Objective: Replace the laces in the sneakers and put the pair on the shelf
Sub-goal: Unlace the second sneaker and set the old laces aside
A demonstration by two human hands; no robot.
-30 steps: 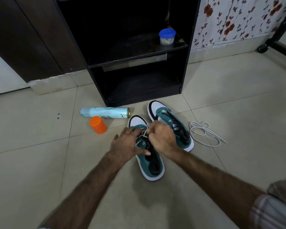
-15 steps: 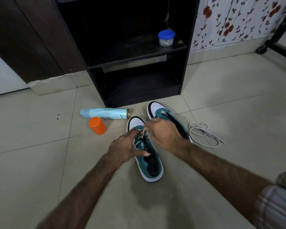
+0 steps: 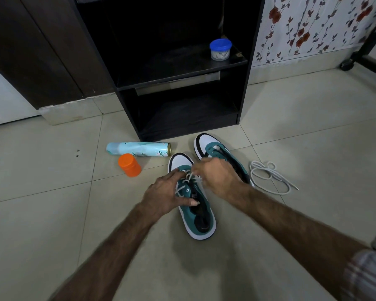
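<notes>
Teal and white, the near sneaker [image 3: 199, 216] sits on the floor tiles [image 3: 52, 213] before the black shelf [image 3: 182, 79], its mate [image 3: 217, 148] just beyond. Both forearms reach down: the left hand [image 3: 165, 197] grips its side, thumb across the tongue, while the right hand [image 3: 217, 178] pinches the white lace [image 3: 188, 178] above the eyelets. A loose lace [image 3: 269, 177] lies to the right.

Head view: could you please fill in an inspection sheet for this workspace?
Surface: tiled floor, pale.
Job's things: near sneaker partly laced; far sneaker unlaced; loose lace on floor; shelf holds no sneakers.
Clutter: spray can lying down; orange cap; blue-lidded jar on shelf.
Grippers: left hand holds near sneaker; right hand pinches its lace.
Cables: nothing seen.
Surroundings: floral wall.
</notes>
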